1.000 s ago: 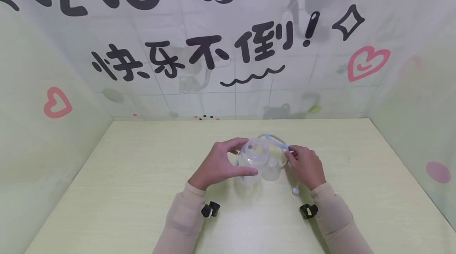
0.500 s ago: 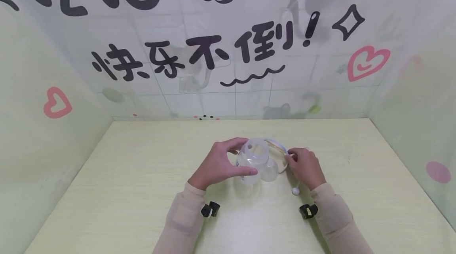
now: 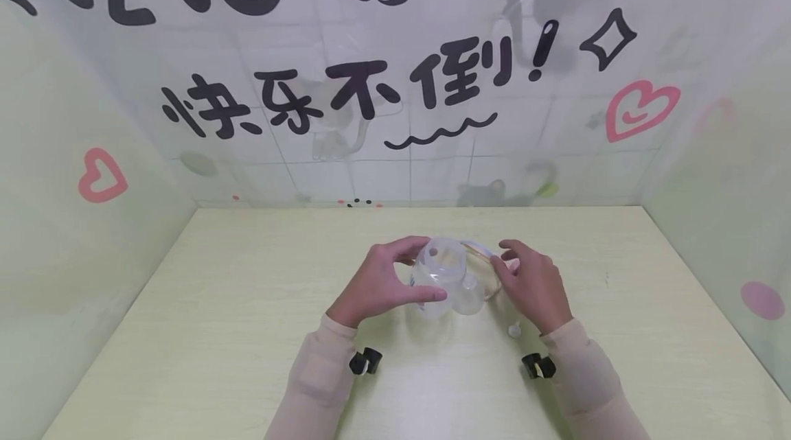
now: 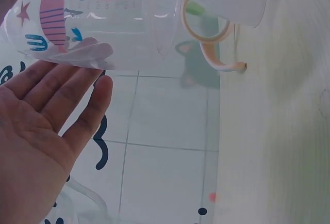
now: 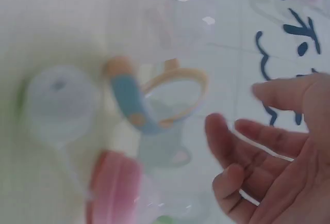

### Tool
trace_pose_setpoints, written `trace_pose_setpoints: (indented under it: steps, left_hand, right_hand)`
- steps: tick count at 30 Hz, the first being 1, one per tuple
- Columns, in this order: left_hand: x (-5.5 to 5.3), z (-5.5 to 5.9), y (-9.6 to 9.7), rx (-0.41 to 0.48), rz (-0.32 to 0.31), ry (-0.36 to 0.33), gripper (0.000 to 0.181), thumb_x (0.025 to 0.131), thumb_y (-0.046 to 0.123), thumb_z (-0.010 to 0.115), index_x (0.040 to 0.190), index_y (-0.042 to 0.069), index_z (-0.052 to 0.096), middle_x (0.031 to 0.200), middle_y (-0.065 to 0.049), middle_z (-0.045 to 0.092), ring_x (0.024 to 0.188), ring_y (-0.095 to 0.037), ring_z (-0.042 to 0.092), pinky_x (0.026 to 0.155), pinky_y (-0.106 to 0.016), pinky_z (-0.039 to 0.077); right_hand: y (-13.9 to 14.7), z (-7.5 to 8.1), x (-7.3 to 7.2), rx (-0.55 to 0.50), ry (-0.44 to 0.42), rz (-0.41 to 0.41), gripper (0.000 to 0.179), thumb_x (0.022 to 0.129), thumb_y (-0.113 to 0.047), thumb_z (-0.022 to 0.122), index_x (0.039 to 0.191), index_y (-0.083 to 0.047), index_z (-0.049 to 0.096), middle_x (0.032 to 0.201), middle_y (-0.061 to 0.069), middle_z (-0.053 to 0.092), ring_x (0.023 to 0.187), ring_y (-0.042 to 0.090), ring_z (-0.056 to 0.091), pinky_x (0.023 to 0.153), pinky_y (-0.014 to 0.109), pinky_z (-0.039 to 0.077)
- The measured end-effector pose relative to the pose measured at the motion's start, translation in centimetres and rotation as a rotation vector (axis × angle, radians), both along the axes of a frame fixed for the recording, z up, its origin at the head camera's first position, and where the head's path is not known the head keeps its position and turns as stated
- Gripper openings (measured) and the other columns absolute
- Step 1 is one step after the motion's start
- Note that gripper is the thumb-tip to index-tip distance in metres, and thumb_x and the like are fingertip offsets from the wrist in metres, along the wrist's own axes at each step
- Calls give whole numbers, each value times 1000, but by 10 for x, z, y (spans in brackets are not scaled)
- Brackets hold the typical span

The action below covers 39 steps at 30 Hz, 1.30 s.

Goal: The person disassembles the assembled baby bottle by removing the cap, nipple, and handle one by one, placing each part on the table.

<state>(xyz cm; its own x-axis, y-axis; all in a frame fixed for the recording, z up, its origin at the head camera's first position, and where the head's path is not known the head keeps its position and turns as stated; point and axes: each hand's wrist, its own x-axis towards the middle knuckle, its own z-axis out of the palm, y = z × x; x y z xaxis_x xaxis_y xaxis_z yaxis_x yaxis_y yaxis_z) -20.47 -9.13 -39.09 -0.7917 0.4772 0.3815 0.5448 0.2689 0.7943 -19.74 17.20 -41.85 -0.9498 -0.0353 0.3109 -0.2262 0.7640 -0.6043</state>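
Observation:
My left hand (image 3: 389, 285) grips a clear baby bottle (image 3: 440, 282) with its thumb in front and fingers behind. Sea-animal prints show on the bottle (image 4: 77, 22) in the left wrist view. My right hand (image 3: 534, 282) hovers beside a two-armed bottle handle (image 3: 477, 248), its fingers loosely bent and apart. The right wrist view shows a gap between that hand (image 5: 273, 152) and the handle (image 5: 129, 95), which has a blue arm and orange ring edges. A translucent dome cap (image 3: 468, 297) stands against the bottle's right side.
A pink bottle collar (image 5: 116, 188) lies near the right hand, largely hidden by the fingers in the head view. A white straw weight (image 3: 515, 330) on a thin tube rests on the pale table (image 3: 247, 330). A printed curtain (image 3: 296, 172) stands behind.
The handle has turned and come down onto the table behind the bottle and cap. My right hand has let go of it and spread its fingers. The left hand keeps its grip.

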Motion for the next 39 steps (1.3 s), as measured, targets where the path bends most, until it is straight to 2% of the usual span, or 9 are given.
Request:
trace_pose_setpoints:
  steps: [4, 7, 10, 12, 19, 26, 34, 39]
  left_hand:
    - [0, 0, -1, 2, 4, -41, 62, 72, 32, 90, 127, 17, 66, 110, 8, 71, 97, -8, 68, 90, -41, 53]
    - [0, 0, -3, -3, -6, -82, 63, 73, 32, 90, 129, 18, 65, 112, 10, 70, 100, -9, 68, 93, -44, 52]
    - [-1, -2, -5, 3, -25, -118, 63, 74, 30, 89, 130, 19, 63, 116, 6, 70, 104, -11, 67, 96, -48, 49]
    - [-1, -2, -6, 11, -34, -138, 63, 75, 29, 89, 131, 19, 63, 118, 4, 69, 107, -13, 66, 97, -51, 48]
    - [-1, -3, -7, 32, -53, -165, 62, 76, 25, 88, 131, 17, 62, 121, 0, 68, 112, -17, 65, 100, -47, 47]
    - [-4, -5, -7, 40, -55, -181, 61, 76, 24, 88, 130, 14, 61, 121, -2, 68, 115, -20, 64, 102, -47, 46]
    - [-7, -10, -8, 31, -87, -252, 61, 77, 23, 87, 131, 15, 59, 125, -7, 65, 117, -26, 63, 101, -48, 46]
    - [-7, -14, -10, -27, -125, -320, 62, 78, 23, 85, 130, 11, 55, 127, -10, 63, 123, -28, 60, 100, -48, 47]
  right_hand:
    - [-9, 16, 9, -166, 56, 165, 29, 100, -19, 61, 124, -4, 65, 104, 13, 72, 63, 15, 64, 52, 29, 48]
    - [-16, 26, 17, -262, 74, 308, 28, 100, -15, 60, 126, -7, 65, 102, 8, 72, 62, 11, 61, 48, 26, 45]
    - [-21, 29, 22, -284, 83, 418, 30, 98, -11, 62, 129, -10, 64, 104, 3, 71, 63, 8, 61, 50, 27, 47]
    - [-24, 29, 23, -278, 76, 461, 34, 98, -12, 63, 131, -13, 63, 108, 1, 70, 65, 8, 62, 55, 27, 49]
    - [-28, 25, 22, -281, 56, 507, 41, 97, -12, 65, 137, -15, 59, 117, 4, 70, 82, 15, 69, 68, 29, 52]
    - [-29, 24, 20, -282, 55, 537, 40, 98, -11, 63, 138, -11, 58, 125, 7, 67, 99, 17, 68, 79, 35, 54]
    - [-30, 18, 16, -290, 14, 569, 36, 98, -13, 63, 135, -11, 60, 126, 6, 67, 102, 19, 67, 81, 38, 53]
    - [-29, 15, 16, -264, -45, 577, 37, 97, -17, 66, 132, -10, 61, 123, 4, 67, 99, 16, 66, 81, 40, 51]
